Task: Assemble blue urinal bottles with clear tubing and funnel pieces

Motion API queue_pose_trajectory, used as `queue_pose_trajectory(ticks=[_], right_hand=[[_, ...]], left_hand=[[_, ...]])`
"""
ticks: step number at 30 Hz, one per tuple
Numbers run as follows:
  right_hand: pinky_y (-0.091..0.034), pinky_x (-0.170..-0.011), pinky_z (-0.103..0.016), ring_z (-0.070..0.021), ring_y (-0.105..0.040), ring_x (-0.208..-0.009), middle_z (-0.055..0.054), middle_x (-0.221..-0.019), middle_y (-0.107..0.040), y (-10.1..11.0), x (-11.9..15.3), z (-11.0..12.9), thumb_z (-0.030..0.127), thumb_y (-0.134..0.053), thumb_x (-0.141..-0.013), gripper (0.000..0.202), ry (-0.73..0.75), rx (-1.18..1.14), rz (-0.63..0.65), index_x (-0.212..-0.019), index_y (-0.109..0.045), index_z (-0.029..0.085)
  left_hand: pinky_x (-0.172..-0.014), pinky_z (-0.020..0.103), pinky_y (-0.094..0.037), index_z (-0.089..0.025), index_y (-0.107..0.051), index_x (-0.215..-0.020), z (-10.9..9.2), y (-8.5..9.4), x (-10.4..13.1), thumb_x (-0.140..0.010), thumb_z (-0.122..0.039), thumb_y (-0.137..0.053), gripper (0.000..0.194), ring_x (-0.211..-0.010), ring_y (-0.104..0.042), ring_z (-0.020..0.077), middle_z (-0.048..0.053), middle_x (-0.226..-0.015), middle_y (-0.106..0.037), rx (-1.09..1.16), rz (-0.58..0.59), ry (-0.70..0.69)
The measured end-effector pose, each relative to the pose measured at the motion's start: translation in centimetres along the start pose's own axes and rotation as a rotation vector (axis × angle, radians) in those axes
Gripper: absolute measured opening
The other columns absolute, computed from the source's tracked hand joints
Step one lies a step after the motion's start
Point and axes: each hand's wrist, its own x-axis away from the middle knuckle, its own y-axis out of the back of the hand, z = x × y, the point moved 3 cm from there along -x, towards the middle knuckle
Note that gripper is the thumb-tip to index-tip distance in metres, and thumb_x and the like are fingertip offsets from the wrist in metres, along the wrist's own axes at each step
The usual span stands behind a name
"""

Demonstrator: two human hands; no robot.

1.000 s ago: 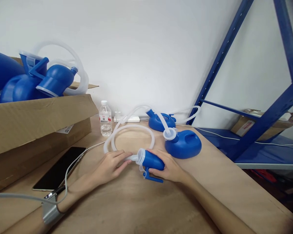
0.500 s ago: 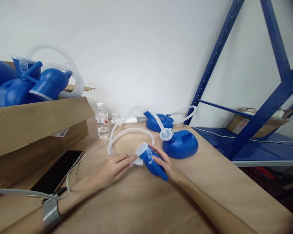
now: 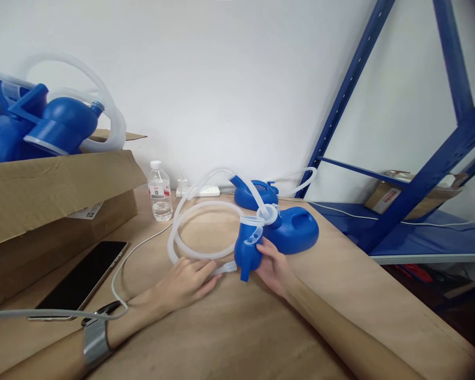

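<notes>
My left hand is closed around the end of a clear plastic tube, whose free tip points right. The tube loops over the table behind the hand. In my right hand is a blue plastic spout piece with a white rim on top and a white strap on its side. Its narrow end points down, a short gap from the tube's tip. Just behind it, a blue jug lies with a white cap at its mouth; a tube runs up from there. A second blue jug sits farther back.
To the left stands an open cardboard box full of blue containers and tubing. A black phone, a water bottle and a white power strip are on the table. A white cable crosses near my left wrist. Blue shelving borders the right.
My right hand has turned the blue spout piece more upright, rim up, before the jug. The left hand still holds the tube end. The whole view has shifted slightly.
</notes>
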Motion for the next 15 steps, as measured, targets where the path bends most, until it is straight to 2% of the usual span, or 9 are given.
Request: queue_pose_trajectory(ticks=[4,9,12,15], right_hand=[[-0.054,-0.091,-0.044,-0.0259,-0.069,-0.092,0.000,-0.088,-0.073,0.1,0.6,-0.6,0.026,-0.085,-0.060,0.038,-0.026,0.017,-0.043,-0.094,-0.066,0.025],[-0.049,-0.104,-0.049,-0.0262,-0.068,-0.100,0.001,-0.095,-0.074,-0.3,0.8,-0.8,0.025,-0.088,-0.059,0.051,0.041,0.013,-0.059,-0.106,-0.067,0.030],[-0.045,-0.109,-0.053,-0.0284,-0.066,-0.113,-0.001,-0.108,-0.075,-1.0,0.7,-0.5,0.037,-0.088,-0.067,0.054,0.059,-0.011,0.007,-0.116,-0.065,0.033],[-0.045,-0.110,-0.057,-0.0303,-0.061,-0.125,-0.003,-0.125,-0.072,-1.5,0.6,-0.3,0.050,-0.078,-0.080,0.048,0.084,-0.017,0.063,-0.123,-0.063,0.034]], left_hand=[[-0.063,0.027,-0.051,-0.021,-0.064,-0.112,-0.1,-0.2,0.4,-0.106,-0.039,-0.040,0.030,-0.070,-0.073,0.0190,0.004,-0.085,-0.076,-0.018,0.069,-0.005],[-0.063,0.028,-0.050,-0.021,-0.063,-0.112,-0.1,-0.3,0.1,-0.107,-0.040,-0.038,0.033,-0.070,-0.072,0.0201,0.004,-0.081,-0.075,-0.035,0.141,0.045],[-0.064,0.029,-0.051,-0.020,-0.063,-0.114,0.2,0.1,-0.2,-0.107,-0.037,-0.036,0.033,-0.072,-0.072,0.0200,0.006,-0.087,-0.076,-0.040,0.135,0.133],[-0.065,0.029,-0.052,-0.020,-0.062,-0.120,0.8,0.8,-0.2,-0.107,-0.035,-0.036,0.033,-0.074,-0.073,0.0202,0.006,-0.090,-0.076,0.014,0.062,0.221]])
